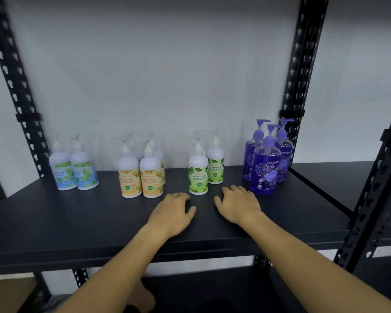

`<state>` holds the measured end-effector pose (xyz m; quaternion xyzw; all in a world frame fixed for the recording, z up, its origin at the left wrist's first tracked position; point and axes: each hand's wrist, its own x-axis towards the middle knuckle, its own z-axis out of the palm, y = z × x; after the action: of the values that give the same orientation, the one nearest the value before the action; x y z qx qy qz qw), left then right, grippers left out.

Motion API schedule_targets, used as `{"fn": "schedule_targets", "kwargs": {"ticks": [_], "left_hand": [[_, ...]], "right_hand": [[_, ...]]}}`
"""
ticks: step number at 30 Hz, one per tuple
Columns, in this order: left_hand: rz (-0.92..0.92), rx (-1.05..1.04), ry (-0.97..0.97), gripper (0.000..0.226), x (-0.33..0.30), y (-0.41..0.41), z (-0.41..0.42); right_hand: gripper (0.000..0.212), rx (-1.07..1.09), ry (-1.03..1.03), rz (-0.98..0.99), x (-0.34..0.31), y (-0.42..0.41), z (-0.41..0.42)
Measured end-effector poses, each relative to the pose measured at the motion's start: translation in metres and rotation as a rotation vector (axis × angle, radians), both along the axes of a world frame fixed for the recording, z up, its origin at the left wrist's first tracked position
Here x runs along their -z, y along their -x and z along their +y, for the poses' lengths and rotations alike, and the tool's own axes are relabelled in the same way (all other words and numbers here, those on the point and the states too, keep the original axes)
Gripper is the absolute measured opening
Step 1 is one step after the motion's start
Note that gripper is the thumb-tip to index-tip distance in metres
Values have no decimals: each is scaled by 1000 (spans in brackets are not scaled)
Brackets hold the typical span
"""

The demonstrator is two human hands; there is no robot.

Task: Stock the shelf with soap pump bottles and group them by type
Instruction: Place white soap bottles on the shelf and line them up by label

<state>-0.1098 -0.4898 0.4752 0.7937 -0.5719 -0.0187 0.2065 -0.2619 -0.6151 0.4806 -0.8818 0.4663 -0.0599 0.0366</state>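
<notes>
Soap pump bottles (198, 175) stand in four colour groups on the dark metal shelf (77, 222); left hand (174, 213) and right hand (238, 205) rest empty (palms down, fingers loose).

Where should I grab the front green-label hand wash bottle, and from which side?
Wrap the round body of the front green-label bottle from the front. It stands upright at the front of its group, the right hand is nearby, and the thin pump neck probably offers a weaker grip.

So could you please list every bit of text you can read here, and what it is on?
"guardian": front purple bottle
"ANTIBACTERIAL HAND WASH PREMIUM PROTECTION": front green bottle
"ANTIBACTERIAL HAND WASH ULTRA MOISTURE": front yellow bottle
Blue bottles: too blurred to read.
</notes>
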Motion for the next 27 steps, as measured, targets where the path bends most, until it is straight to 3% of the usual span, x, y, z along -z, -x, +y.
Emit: {"fn": "schedule_targets", "kwargs": {"ticks": [6, 18, 22, 27], "left_hand": [[-88, 15, -54, 48, -7, -11, 56], [-338, -257, -57, 46, -6, -71, 248], [-366, -350, -39, 47, 15, -86, 326], [-375, -486, -140, 45, 61, -87, 420]], "right_hand": [[51, -128, 39, 94, -13, 6, 41], [53, -651, 193, 18, -32, -68, 205], [47, -827, 248, -73, -17, -102, 273], [45, -1020, 215, -46, 37, -142, 355]]}}
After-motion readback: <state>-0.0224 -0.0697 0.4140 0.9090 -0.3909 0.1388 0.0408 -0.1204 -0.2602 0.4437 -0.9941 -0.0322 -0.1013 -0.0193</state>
